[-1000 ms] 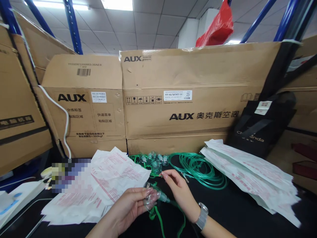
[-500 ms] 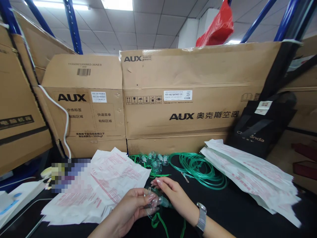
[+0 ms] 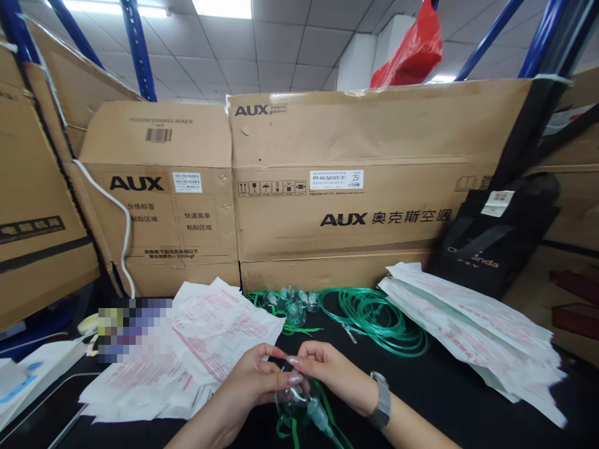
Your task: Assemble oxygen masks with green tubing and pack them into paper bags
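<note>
A clear oxygen mask [image 3: 296,399] with a pale green connector [image 3: 318,414] hangs between my hands, low in the middle of the view. My left hand [image 3: 262,380] is closed on the mask's left and upper edge, thumb across the front. The fingertips of my right hand [image 3: 322,368], with a watch at its wrist, pinch the upper edge beside the left fingers. A green elastic strap [image 3: 287,425] loops below the mask, and another length runs down by the connector. What exactly lies under the right fingertips is hidden.
More clear masks [image 3: 294,305] lie heaped behind my hands. Coiled green tubing [image 3: 374,318] is beside them. Printed white pouches [image 3: 219,343] lie on the left, more pouches [image 3: 477,330] on the right. Cardboard boxes [image 3: 374,137] wall off the back; a black bag [image 3: 486,243] leans there.
The mask has turned in my hands so its connector points down and right. My right hand has moved from above the connector to pinch the upper edge beside my left fingers.
</note>
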Demonstrator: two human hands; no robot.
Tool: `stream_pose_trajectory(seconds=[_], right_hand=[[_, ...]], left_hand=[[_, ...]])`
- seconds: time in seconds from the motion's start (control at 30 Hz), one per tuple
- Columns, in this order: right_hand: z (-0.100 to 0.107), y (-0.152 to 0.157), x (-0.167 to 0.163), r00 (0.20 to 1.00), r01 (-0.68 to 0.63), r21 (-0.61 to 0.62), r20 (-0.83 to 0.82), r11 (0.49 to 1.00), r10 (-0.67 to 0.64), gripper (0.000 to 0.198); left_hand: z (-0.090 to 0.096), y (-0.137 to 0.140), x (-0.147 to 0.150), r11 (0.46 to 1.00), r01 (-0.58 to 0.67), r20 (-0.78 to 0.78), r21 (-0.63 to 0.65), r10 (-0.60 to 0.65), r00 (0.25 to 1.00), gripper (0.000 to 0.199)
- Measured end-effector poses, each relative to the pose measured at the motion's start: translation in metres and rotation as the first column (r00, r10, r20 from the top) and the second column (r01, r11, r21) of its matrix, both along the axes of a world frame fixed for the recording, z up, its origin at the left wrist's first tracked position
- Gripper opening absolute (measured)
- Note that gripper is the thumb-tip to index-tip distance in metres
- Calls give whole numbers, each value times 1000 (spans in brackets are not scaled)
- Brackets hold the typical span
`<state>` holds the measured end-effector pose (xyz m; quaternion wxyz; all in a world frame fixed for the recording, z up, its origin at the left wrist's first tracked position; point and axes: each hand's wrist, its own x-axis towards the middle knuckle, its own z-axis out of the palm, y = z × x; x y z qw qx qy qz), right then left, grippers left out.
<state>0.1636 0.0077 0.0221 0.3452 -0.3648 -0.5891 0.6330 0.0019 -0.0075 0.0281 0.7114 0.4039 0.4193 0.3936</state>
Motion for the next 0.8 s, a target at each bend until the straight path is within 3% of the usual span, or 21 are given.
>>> stream_pose_trajectory(seconds=[0.1,0.23,0.4,0.47,0.6,0.8], right_hand=[[0,0,1,993,-20,-23,-117,1000,17,32],[1,0,2,967,102,-21,-233,995,-104,31],[3,-2,0,936,173,-67,-300,983,-185,33],[4,-2,0,939,197,-41,-280,979,-201,34],[2,1,0,956,265,90,-156,960,-249,36],[-2,1,-1,962,272,220,-32,937,-272,39]], left_hand=[[4,-3,1,1000,6,85,15,-7,996,35],[10,-7,7,997,23,158,71,-34,987,28],[-8,-3,14,996,44,76,76,-50,996,25],[-15,0,15,988,-6,41,154,-1,999,25],[-17,2,15,923,-120,-61,365,152,986,25],[-15,-5,16,871,-208,-122,445,289,949,30]])
